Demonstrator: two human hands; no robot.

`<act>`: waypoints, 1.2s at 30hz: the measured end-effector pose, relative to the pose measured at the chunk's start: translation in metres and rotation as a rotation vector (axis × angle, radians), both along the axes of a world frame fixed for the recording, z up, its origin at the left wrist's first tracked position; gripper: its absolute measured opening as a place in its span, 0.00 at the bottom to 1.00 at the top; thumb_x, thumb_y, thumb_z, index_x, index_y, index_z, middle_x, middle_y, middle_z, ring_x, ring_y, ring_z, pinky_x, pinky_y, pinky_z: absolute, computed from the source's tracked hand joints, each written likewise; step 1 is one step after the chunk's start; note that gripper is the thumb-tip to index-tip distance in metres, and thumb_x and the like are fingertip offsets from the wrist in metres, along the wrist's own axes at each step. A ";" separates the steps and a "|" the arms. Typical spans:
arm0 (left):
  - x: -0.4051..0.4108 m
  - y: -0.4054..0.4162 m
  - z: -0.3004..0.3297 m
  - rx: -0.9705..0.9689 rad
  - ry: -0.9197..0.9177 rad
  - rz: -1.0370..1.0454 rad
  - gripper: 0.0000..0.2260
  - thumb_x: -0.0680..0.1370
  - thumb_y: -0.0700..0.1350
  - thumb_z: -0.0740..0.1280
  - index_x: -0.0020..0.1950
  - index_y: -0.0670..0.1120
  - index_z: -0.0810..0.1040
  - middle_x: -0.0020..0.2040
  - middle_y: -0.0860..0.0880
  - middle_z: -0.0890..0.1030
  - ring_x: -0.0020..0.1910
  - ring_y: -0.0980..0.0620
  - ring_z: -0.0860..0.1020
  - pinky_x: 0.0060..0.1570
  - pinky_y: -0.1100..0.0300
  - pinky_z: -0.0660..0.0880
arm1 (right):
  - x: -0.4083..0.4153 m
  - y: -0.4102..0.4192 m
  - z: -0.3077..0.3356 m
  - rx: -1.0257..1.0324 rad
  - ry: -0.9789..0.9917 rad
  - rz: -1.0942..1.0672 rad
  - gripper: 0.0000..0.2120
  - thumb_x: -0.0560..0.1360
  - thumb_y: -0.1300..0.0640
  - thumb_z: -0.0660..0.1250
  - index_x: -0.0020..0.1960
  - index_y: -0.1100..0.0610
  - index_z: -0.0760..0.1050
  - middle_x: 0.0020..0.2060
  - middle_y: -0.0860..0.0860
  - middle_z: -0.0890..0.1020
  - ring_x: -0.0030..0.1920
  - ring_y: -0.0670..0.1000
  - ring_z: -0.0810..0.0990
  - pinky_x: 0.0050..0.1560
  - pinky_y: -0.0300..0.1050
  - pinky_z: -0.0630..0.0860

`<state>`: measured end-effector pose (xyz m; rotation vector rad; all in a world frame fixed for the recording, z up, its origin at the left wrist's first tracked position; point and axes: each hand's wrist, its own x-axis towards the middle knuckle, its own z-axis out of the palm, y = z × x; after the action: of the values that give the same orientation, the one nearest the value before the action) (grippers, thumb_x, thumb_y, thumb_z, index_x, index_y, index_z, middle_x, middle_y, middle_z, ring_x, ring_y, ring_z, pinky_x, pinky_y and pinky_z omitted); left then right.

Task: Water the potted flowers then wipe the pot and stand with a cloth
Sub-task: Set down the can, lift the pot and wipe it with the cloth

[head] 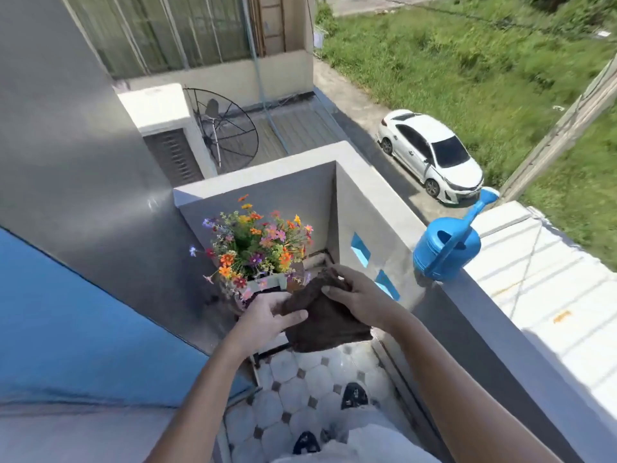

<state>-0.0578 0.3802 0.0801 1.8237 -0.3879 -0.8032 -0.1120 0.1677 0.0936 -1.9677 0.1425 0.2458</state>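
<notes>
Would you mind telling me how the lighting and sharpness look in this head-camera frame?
Head view: hard sunlight, with glare on the white ledge beside the watering can; the flowers sit half in wall shadow; wide-angle bending of the walls; grass blurred at the edges.

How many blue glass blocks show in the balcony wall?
2: one blue block in the wall right of the flowers, another lower, beside the right hand; the hand may hide more.

Head view, high, facing forward and down, hands point(310, 305) close
</notes>
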 end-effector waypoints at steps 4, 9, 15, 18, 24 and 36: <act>0.001 0.003 -0.033 -0.117 0.063 0.241 0.07 0.76 0.46 0.72 0.54 0.48 0.83 0.50 0.48 0.86 0.53 0.49 0.84 0.54 0.51 0.80 | 0.002 0.007 -0.012 0.366 0.203 -0.048 0.11 0.78 0.57 0.69 0.60 0.53 0.80 0.52 0.52 0.86 0.53 0.53 0.85 0.56 0.50 0.82; 0.008 -0.015 -0.057 -0.083 0.130 0.347 0.07 0.76 0.45 0.71 0.53 0.49 0.83 0.47 0.50 0.86 0.49 0.51 0.84 0.48 0.57 0.81 | 0.016 0.002 -0.038 0.331 0.421 -0.030 0.11 0.73 0.61 0.74 0.55 0.58 0.82 0.48 0.55 0.88 0.48 0.55 0.87 0.49 0.48 0.84; 0.044 -0.045 -0.106 0.058 0.453 0.767 0.12 0.79 0.40 0.57 0.56 0.44 0.79 0.41 0.43 0.83 0.29 0.54 0.70 0.26 0.62 0.63 | 0.042 -0.012 -0.077 0.366 0.435 -0.385 0.07 0.79 0.61 0.66 0.56 0.57 0.79 0.50 0.59 0.85 0.49 0.58 0.85 0.44 0.49 0.83; 0.073 -0.055 -0.130 0.039 0.578 0.960 0.07 0.82 0.46 0.58 0.55 0.47 0.74 0.37 0.45 0.80 0.25 0.54 0.66 0.22 0.64 0.59 | 0.054 -0.020 -0.094 0.358 0.464 -0.455 0.09 0.81 0.58 0.63 0.59 0.56 0.77 0.52 0.59 0.84 0.51 0.59 0.84 0.43 0.49 0.82; 0.122 -0.068 -0.164 -0.038 0.676 1.161 0.10 0.81 0.41 0.52 0.48 0.49 0.72 0.35 0.46 0.77 0.25 0.54 0.63 0.23 0.64 0.56 | 0.083 -0.041 -0.117 0.384 0.466 -0.584 0.11 0.83 0.55 0.59 0.64 0.53 0.74 0.55 0.56 0.82 0.54 0.58 0.82 0.42 0.49 0.80; 0.154 -0.077 -0.180 0.001 0.684 1.259 0.13 0.82 0.33 0.47 0.58 0.47 0.64 0.37 0.46 0.70 0.29 0.54 0.63 0.36 0.63 0.67 | 0.132 -0.067 -0.127 0.482 0.335 -0.647 0.09 0.81 0.59 0.63 0.59 0.49 0.75 0.56 0.51 0.83 0.56 0.54 0.82 0.56 0.53 0.81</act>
<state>0.0961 0.3036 -0.0997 1.2855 1.1019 -0.4298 0.0203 0.1004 -0.0332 -1.3065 0.8395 0.1588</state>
